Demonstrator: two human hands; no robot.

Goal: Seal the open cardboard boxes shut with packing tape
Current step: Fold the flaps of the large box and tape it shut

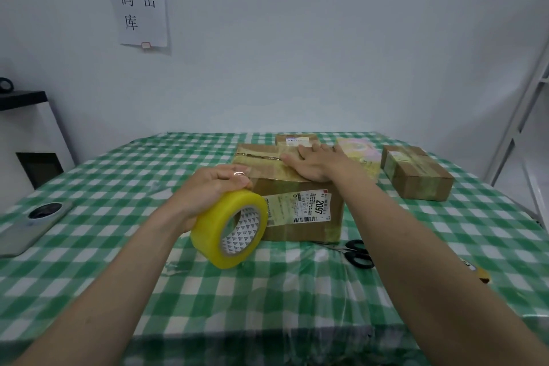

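Fingers point(221, 180) of the left hand point(208, 193) curl over the yellowish packing-tape roll point(230, 229), gripping it from above so that it hangs tilted at the near left corner of the big cardboard box point(297, 202), its patterned core facing the viewer; a clear strip seems to run from the roll up onto the box's top, though the film is too transparent to be sure. Black scissors point(359, 254) lie on the green checked tablecloth point(118, 246) just beside the box's near right corner, partly hidden by the right forearm. On the box's near face is a shipping label point(300, 206) printed 2097. On top of the box, the right hand point(315, 165) lies flat, fingers straight and spread, pressing down along the taped centre seam. By my reading, the step in hand is laying tape along this box's top seam, with the flaps already closed. Next, I judge, the roll must be drawn down the near side while the flat hand smooths the strip, then the tape cut, probably with the scissors. Right of the box, well apart, sits a smaller cardboard box point(416, 175) already bound in tape. Just behind the big box stand another small box point(295, 139) with a label and a pale yellow-and-pink package point(361, 154). Far left of the box, a grey phone point(32, 226) rests on the cloth.
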